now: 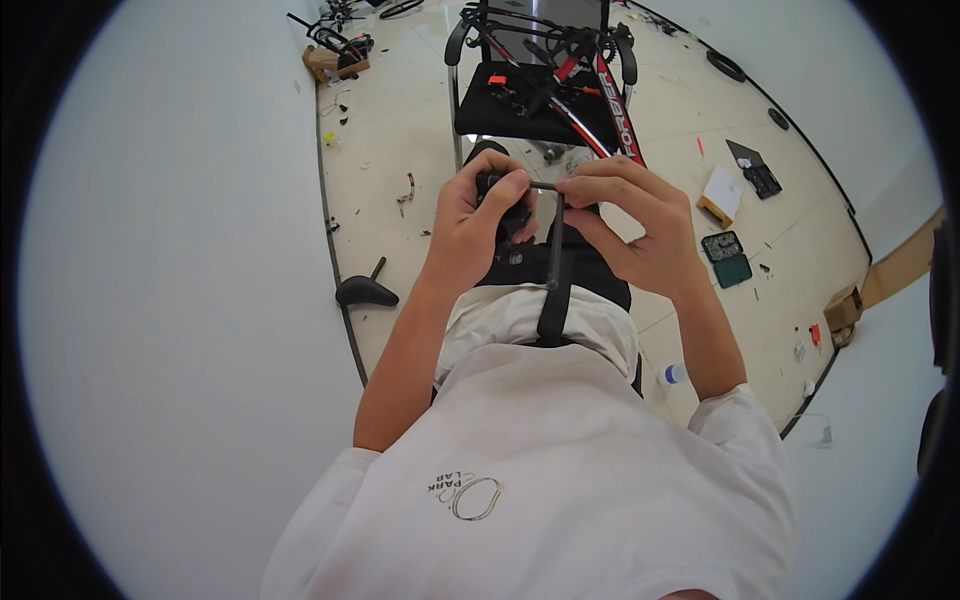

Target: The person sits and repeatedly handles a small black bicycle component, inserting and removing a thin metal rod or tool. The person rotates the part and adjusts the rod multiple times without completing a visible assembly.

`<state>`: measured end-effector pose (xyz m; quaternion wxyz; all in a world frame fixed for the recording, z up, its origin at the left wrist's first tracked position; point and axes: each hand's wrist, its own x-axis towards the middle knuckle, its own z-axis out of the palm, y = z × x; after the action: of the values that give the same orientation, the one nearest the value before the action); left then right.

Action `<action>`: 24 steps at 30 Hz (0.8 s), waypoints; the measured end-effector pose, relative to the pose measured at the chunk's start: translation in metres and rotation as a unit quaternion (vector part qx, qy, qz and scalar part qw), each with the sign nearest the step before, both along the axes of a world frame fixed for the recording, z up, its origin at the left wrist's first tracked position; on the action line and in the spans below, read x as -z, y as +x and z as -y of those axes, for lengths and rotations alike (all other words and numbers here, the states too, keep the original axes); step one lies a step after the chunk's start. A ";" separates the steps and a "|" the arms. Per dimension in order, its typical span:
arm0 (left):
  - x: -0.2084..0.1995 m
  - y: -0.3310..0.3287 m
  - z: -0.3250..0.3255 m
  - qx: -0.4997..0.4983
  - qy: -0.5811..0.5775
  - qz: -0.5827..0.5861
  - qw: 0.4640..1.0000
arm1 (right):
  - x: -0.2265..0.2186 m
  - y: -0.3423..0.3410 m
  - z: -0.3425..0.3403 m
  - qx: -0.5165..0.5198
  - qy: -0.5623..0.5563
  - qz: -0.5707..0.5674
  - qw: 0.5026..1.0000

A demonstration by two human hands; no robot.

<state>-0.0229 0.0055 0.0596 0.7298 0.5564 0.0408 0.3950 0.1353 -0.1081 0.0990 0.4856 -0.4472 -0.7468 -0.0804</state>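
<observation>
Far from me, a black chair (520,100) carries a red and black bicycle frame (600,95) on a pale floor (400,150), with a black saddle (365,292) lying at left and a green parts case (728,258) at right. Near my chest, my left hand (475,225) is closed around a small black component (510,215). My right hand (630,225) pinches the thin black tube (545,186) bridging both hands, from which a dark bar (555,290) descends to my lap.
</observation>
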 end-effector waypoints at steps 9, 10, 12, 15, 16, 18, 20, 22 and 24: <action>0.005 0.002 0.002 -0.051 0.117 -0.064 0.990 | 0.010 0.005 -0.006 -0.110 -0.193 -0.354 0.909; 0.004 0.001 0.004 -0.078 0.164 -0.080 0.980 | 0.012 0.009 -0.008 -0.143 -0.226 -0.405 0.875; 0.000 0.001 0.008 -0.115 0.238 -0.091 0.960 | 0.020 0.014 -0.010 -0.201 -0.268 -0.509 0.793; -0.007 -0.001 0.015 -0.137 0.291 -0.076 0.944 | 0.025 0.016 -0.011 -0.261 -0.314 -0.604 0.684; -0.007 -0.002 0.015 -0.139 0.292 -0.071 0.944 | 0.025 0.016 -0.011 -0.277 -0.327 -0.626 0.652; -0.005 -0.002 0.014 -0.138 0.274 -0.065 0.950 | 0.026 0.015 -0.011 -0.301 -0.339 -0.638 0.622; 0.003 -0.001 0.010 -0.132 0.235 -0.060 0.961 | 0.025 0.016 -0.011 -0.291 -0.348 -0.612 0.648; 0.006 0.001 0.007 -0.097 0.167 -0.031 0.981 | 0.022 0.019 -0.009 -0.244 -0.350 -0.541 0.725; 0.006 0.002 0.005 -0.047 0.095 0.006 0.994 | 0.019 0.009 -0.008 -0.108 -0.182 -0.423 0.881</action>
<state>-0.0211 0.0007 0.0540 0.6546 0.6184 0.0251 0.4340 0.1440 -0.0998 0.0799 0.6711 -0.4357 -0.5152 0.3073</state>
